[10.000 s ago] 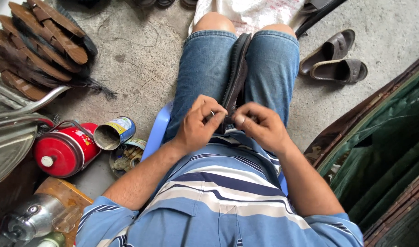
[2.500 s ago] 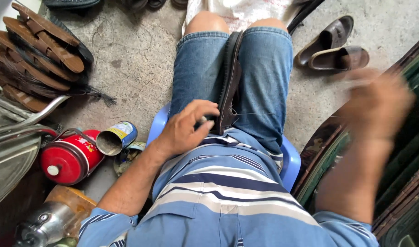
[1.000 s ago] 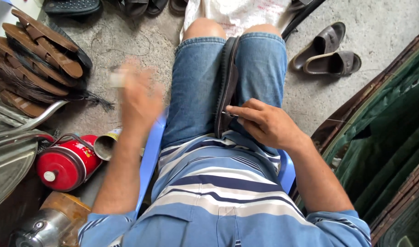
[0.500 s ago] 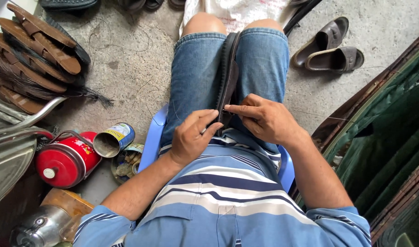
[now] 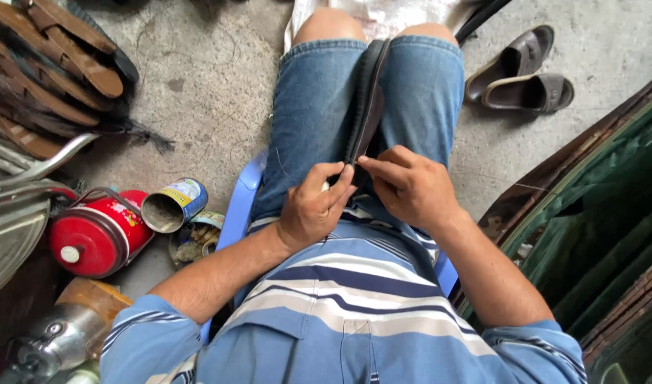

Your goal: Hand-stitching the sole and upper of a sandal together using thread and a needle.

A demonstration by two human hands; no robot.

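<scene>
Dark rubber sandal [image 5: 367, 99] clamped upright between the denim knees. Left hand [image 5: 313, 210] back from its sideways reach, fingers now pinched shut on the sandal's near end beside the right hand [image 5: 410, 188], likewise gripping there. Stitching or trimming apparently resuming.

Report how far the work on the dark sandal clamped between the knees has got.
Done: cannot tell. In hand: the dark flat sandal stands on edge between the thighs; the left hand and right hand pinch its near end together. Left: brown sandals lie stacked on the floor.
</scene>
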